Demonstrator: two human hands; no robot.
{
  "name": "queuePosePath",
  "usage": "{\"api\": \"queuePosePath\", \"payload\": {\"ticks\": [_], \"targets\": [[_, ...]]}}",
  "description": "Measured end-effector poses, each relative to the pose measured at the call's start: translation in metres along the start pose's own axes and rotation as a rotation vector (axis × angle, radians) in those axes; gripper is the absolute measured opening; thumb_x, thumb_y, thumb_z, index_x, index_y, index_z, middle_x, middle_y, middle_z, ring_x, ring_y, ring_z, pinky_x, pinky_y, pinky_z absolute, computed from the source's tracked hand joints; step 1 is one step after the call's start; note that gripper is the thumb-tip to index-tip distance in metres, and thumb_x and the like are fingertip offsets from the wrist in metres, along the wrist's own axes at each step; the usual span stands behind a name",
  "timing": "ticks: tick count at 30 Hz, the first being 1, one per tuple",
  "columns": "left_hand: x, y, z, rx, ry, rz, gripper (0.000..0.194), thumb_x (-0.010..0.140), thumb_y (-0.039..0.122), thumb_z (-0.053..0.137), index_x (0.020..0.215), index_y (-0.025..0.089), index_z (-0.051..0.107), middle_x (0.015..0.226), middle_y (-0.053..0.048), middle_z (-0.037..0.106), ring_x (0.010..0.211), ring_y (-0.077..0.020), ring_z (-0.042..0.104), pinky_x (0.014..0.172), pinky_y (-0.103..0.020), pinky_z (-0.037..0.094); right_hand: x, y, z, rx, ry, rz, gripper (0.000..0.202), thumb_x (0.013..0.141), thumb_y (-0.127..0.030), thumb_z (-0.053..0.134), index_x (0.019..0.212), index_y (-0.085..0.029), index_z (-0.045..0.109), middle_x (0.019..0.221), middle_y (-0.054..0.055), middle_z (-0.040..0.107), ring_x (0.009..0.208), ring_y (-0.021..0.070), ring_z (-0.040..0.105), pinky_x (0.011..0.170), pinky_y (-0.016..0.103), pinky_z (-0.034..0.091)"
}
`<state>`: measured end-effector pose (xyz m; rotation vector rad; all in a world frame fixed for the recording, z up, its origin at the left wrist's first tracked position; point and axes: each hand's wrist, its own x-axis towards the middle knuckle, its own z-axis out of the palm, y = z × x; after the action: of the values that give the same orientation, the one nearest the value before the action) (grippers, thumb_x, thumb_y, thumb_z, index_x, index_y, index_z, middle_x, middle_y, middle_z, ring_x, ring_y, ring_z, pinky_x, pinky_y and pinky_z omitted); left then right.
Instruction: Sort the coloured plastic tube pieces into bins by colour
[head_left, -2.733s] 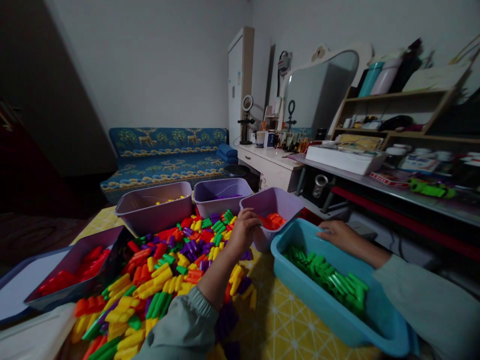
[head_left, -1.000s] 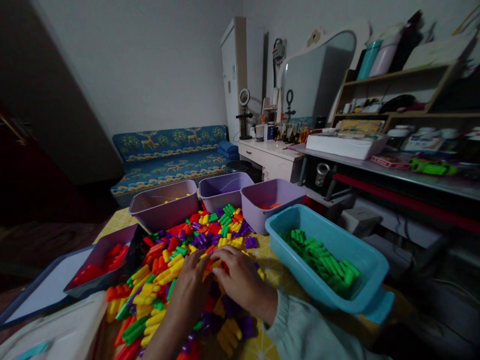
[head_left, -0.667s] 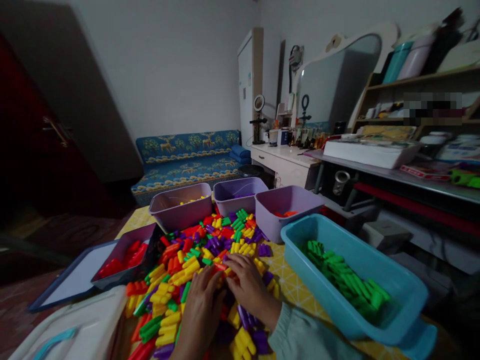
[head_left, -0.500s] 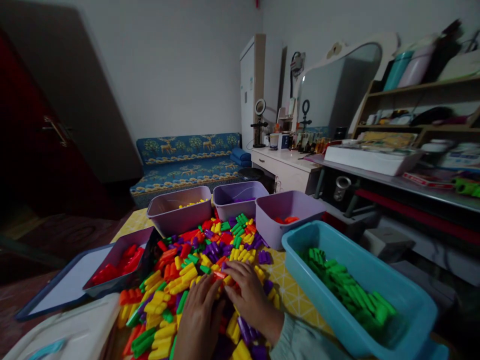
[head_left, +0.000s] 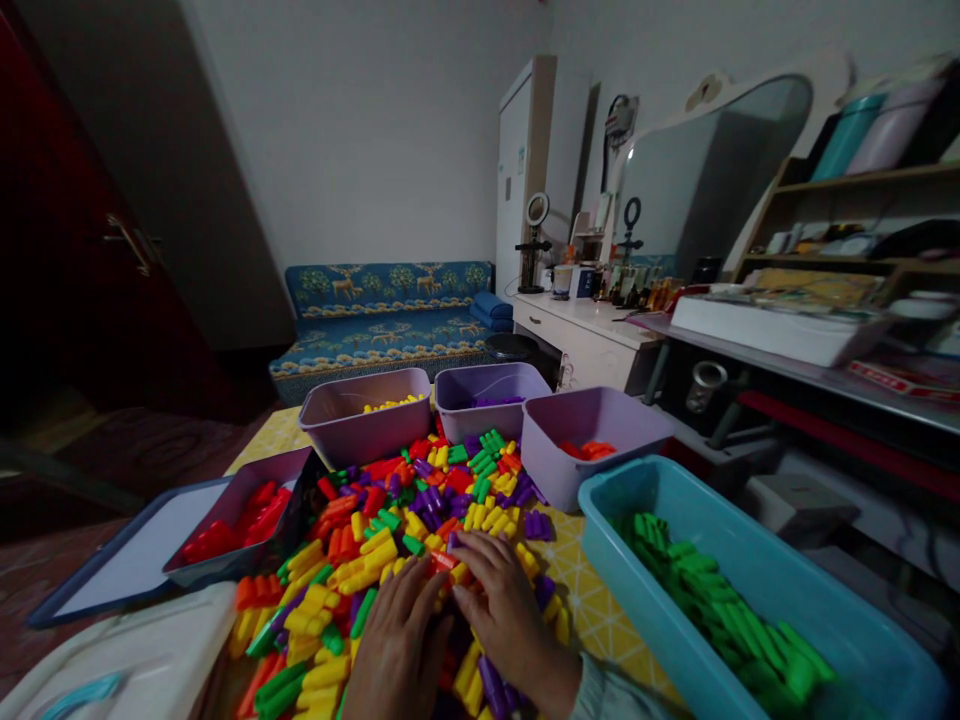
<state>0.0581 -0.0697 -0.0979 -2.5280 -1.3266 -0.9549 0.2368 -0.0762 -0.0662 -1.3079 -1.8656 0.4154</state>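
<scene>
Heaped on the table are red, orange, yellow, green and purple plastic building pieces, shaped like joined tubes. My left hand lies over the near middle of the heap, fingers stretched forward and touching pieces. Close beside it, my right hand rests on the heap with its fingers slightly bent and the thumb apart. An orange piece shows between the fingertips of both hands; whether either grips it is not clear. Yellow and purple pieces lie under my right wrist. The palms are hidden.
Mauve bins at the back hold yellow, purple and orange pieces. A blue tub of green pieces stands right. Red pieces fill a bin at left, near a white lid. A patterned sofa stands beyond.
The room and bins appear shifted to the right and slightly larger, as the head view has turned a little left. My hands stay over nearly the same pieces.
</scene>
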Motion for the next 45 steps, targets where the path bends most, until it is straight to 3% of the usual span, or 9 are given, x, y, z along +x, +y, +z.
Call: {"api": "queuePosePath", "payload": {"ticks": [13, 30, 32, 35, 37, 39, 42, 45], "targets": [[0.007, 0.019, -0.018, -0.058, -0.041, -0.107, 0.034, 0.085, 0.021, 0.055, 0.119, 0.024, 0.061, 0.126, -0.010, 0.060, 0.118, -0.0274, 0.055, 0.098, -0.051, 0.048, 0.000, 0.009, 0.005, -0.035, -0.030, -0.027, 0.039, 0.087, -0.019, 0.049, 0.125, -0.024, 0.057, 0.135, 0.007, 0.055, 0.127, 0.0220, 0.045, 0.111, 0.049, 0.034], [0.010, 0.024, -0.025, -0.119, -0.077, -0.151, 0.034, 0.086, 0.021, 0.054, 0.120, 0.023, 0.059, 0.127, -0.010, 0.058, 0.121, -0.0280, 0.052, 0.102, -0.054, 0.043, -0.001, 0.012, 0.008, -0.070, -0.055, -0.064, 0.040, 0.089, -0.024, 0.050, 0.129, -0.024, 0.055, 0.136, 0.008, 0.054, 0.128, 0.0233, 0.045, 0.110, 0.051, 0.035], [0.010, 0.025, -0.025, -0.126, -0.081, -0.154, 0.034, 0.087, 0.022, 0.054, 0.121, 0.023, 0.059, 0.127, -0.010, 0.058, 0.121, -0.0282, 0.052, 0.103, -0.054, 0.043, 0.003, 0.011, 0.003, -0.063, -0.051, -0.078, 0.038, 0.088, -0.027, 0.053, 0.126, -0.024, 0.058, 0.133, 0.008, 0.056, 0.126, 0.0240, 0.047, 0.107, 0.049, 0.038], [0.010, 0.024, -0.026, -0.127, -0.079, -0.152, 0.034, 0.087, 0.023, 0.054, 0.120, 0.023, 0.059, 0.128, -0.010, 0.058, 0.122, -0.0292, 0.051, 0.103, -0.055, 0.042, 0.018, 0.013, -0.018, -0.072, 0.070, -0.075, 0.030, 0.088, -0.032, 0.054, 0.113, -0.021, 0.065, 0.125, 0.011, 0.061, 0.122, 0.0252, 0.051, 0.104, 0.047, 0.041], [0.010, 0.024, -0.026, -0.120, -0.081, -0.156, 0.034, 0.087, 0.022, 0.054, 0.121, 0.023, 0.059, 0.128, -0.011, 0.058, 0.123, -0.0298, 0.050, 0.103, -0.056, 0.042, 0.031, 0.019, -0.038, -0.093, 0.178, -0.026, 0.027, 0.089, -0.032, 0.051, 0.107, -0.019, 0.066, 0.117, 0.012, 0.065, 0.115, 0.0245, 0.055, 0.101, 0.043, 0.043], [0.009, 0.025, -0.026, -0.115, -0.089, -0.156, 0.034, 0.087, 0.022, 0.054, 0.121, 0.022, 0.059, 0.128, -0.011, 0.058, 0.123, -0.0300, 0.050, 0.103, -0.056, 0.042, 0.044, 0.027, -0.056, -0.123, 0.204, 0.079, 0.026, 0.089, -0.029, 0.048, 0.104, -0.017, 0.066, 0.108, 0.012, 0.068, 0.102, 0.0229, 0.062, 0.092, 0.038, 0.048], [0.010, 0.026, -0.026, -0.112, -0.097, -0.158, 0.033, 0.087, 0.022, 0.054, 0.120, 0.022, 0.059, 0.128, -0.011, 0.058, 0.123, -0.0295, 0.050, 0.103, -0.057, 0.042, 0.058, 0.037, -0.068, -0.169, 0.053, 0.249, 0.023, 0.084, -0.025, 0.052, 0.100, -0.018, 0.067, 0.095, 0.009, 0.072, 0.081, 0.0202, 0.067, 0.075, 0.032, 0.051], [0.010, 0.026, -0.026, -0.119, -0.098, -0.168, 0.032, 0.088, 0.022, 0.052, 0.120, 0.022, 0.058, 0.128, -0.010, 0.058, 0.123, -0.0288, 0.049, 0.104, -0.056, 0.041, 0.065, 0.042, -0.058, -0.237, -0.076, 0.261, 0.020, 0.080, -0.018, 0.056, 0.095, -0.018, 0.069, 0.094, 0.007, 0.072, 0.083, 0.0198, 0.067, 0.076, 0.030, 0.050]]}}
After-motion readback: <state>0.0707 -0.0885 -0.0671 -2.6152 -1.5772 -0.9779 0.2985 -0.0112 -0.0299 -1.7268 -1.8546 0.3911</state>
